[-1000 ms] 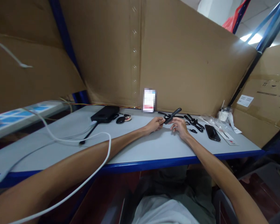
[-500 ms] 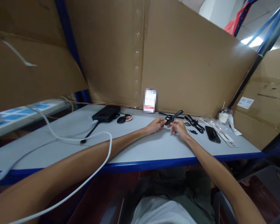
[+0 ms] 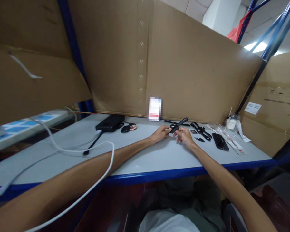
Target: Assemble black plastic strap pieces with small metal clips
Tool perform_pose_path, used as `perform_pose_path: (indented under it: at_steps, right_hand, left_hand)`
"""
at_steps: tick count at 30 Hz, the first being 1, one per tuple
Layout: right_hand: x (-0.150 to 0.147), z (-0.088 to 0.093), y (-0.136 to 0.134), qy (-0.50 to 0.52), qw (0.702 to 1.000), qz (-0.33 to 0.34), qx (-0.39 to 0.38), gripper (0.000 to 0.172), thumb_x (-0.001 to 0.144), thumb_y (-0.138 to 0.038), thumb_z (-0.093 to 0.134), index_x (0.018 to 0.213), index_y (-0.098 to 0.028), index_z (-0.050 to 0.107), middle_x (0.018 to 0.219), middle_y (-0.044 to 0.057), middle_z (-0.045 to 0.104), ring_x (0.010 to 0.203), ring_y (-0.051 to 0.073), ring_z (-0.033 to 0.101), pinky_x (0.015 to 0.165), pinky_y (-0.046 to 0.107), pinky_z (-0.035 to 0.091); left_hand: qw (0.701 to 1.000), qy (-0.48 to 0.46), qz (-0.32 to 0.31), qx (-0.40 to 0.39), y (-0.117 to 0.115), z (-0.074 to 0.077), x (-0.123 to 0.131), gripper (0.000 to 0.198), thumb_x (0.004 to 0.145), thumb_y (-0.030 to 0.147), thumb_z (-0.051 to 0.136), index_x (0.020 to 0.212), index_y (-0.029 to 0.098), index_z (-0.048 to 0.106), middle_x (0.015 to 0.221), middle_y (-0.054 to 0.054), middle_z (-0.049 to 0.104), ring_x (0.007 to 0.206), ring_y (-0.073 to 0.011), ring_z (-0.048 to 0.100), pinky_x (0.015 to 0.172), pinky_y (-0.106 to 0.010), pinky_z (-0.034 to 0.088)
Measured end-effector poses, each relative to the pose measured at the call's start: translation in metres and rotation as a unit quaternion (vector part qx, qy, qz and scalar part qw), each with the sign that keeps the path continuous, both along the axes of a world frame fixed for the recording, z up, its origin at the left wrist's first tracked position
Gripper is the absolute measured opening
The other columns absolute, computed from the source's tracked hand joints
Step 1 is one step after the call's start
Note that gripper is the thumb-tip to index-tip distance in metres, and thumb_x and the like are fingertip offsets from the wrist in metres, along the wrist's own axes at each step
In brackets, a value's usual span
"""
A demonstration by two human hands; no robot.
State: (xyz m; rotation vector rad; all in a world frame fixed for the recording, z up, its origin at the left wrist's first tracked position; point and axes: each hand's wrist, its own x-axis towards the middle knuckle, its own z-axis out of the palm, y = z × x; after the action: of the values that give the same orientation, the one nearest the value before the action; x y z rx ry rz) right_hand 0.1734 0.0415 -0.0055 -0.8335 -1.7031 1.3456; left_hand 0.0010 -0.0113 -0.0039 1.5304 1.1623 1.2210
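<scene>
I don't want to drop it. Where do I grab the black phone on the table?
Pinch the black phone across its two long edges, near the middle, coming from above. It lies flat on the table, so nothing underneath is reachable, and it looks narrow enough for thumb and fingers. Clear packets lie close on its right.

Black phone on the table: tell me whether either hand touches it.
No, the right hand, on a black strap, is apart from the black phone lying on the table.
</scene>
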Motion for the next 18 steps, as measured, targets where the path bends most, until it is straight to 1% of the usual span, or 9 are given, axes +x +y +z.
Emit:
perform_pose_path:
  at_steps: [6, 9, 13, 15, 16, 17, 18]
  right_hand:
    - [-0.0018, -0.0005, -0.0024, 0.006, 1.0, -0.003, 0.004, 0.011, 0.08, -0.027, 0.062, 0.076, -0.018, 0.057, 0.072, 0.002, 0.071, 0.042, 0.008, 0.055, 0.034, 0.017, 0.035]
    - [-0.0033, -0.0016, -0.0022, 0.001, 1.0, -0.004, 0.005, 0.012, 0.079, -0.027, 0.061, 0.074, -0.018, 0.055, 0.071, 0.002, 0.071, 0.042, 0.008, 0.054, 0.034, 0.017, 0.034]
    - [-0.0058, -0.0045, -0.0004, -0.008, 1.0, -0.01, 0.013, 0.012, 0.079, -0.029, 0.06, 0.075, -0.018, 0.056, 0.071, 0.001, 0.07, 0.042, 0.008, 0.054, 0.035, 0.017, 0.031]
    - [-0.0057, -0.0057, -0.0002, -0.026, 0.999, -0.035, 0.029, 0.01, 0.078, -0.028, 0.06, 0.076, -0.019, 0.056, 0.071, 0.0, 0.068, 0.041, 0.009, 0.052, 0.037, 0.019, 0.032]
    - [-0.005, -0.0059, -0.0006, -0.043, 0.996, -0.058, 0.044, 0.007, 0.078, -0.026, 0.059, 0.079, -0.019, 0.057, 0.071, 0.0, 0.068, 0.042, 0.009, 0.052, 0.04, 0.02, 0.034]
    - [-0.0038, -0.0056, -0.0015, -0.067, 0.991, -0.09, 0.068, 0.006, 0.077, -0.023, 0.058, 0.082, -0.019, 0.058, 0.072, -0.001, 0.067, 0.044, 0.011, 0.054, 0.043, 0.021, 0.037]
    - [-0.0021, -0.005, -0.003, -0.095, 0.982, -0.129, 0.101, 0.012, 0.076, -0.019, 0.057, 0.088, -0.019, 0.06, 0.074, -0.001, 0.068, 0.049, 0.012, 0.057, 0.047, 0.023, 0.04]
  left_hand:
    - [1.0, 0.012, -0.011, -0.005, 0.0, -0.0006, -0.0013, 0.044, 0.083, 0.062, 0.062, 0.082, 0.02, 0.05, 0.051, 0.011, 0.034, 0.039, -0.005, 0.024, 0.038, -0.019, 0.016]
    - [1.0, 0.018, -0.009, -0.006, 0.001, -0.0021, -0.0022, 0.045, 0.082, 0.064, 0.062, 0.081, 0.021, 0.049, 0.051, 0.011, 0.033, 0.039, -0.0051, 0.024, 0.038, -0.02, 0.016]
    - [0.999, 0.042, -0.006, 0.012, 0.0026, -0.0045, -0.0027, 0.046, 0.083, 0.065, 0.058, 0.082, 0.021, 0.048, 0.051, 0.011, 0.032, 0.041, -0.0057, 0.024, 0.041, -0.021, 0.019]
    - [0.997, 0.068, 0.007, 0.039, 0.0039, -0.0061, -0.003, 0.044, 0.085, 0.064, 0.056, 0.082, 0.02, 0.049, 0.051, 0.01, 0.035, 0.042, -0.0069, 0.027, 0.043, -0.022, 0.021]
    - [0.995, 0.085, 0.018, 0.054, 0.0047, -0.0071, -0.0033, 0.043, 0.086, 0.063, 0.055, 0.081, 0.02, 0.049, 0.051, 0.009, 0.036, 0.043, -0.0076, 0.029, 0.045, -0.022, 0.022]
    - [0.992, 0.102, 0.03, 0.068, 0.0054, -0.0079, -0.0036, 0.042, 0.086, 0.061, 0.054, 0.079, 0.02, 0.049, 0.051, 0.009, 0.038, 0.044, -0.0082, 0.031, 0.046, -0.023, 0.023]
    - [0.989, 0.118, 0.044, 0.08, 0.0062, -0.0087, -0.004, 0.041, 0.087, 0.06, 0.053, 0.077, 0.021, 0.048, 0.052, 0.008, 0.04, 0.046, -0.0088, 0.032, 0.047, -0.023, 0.024]
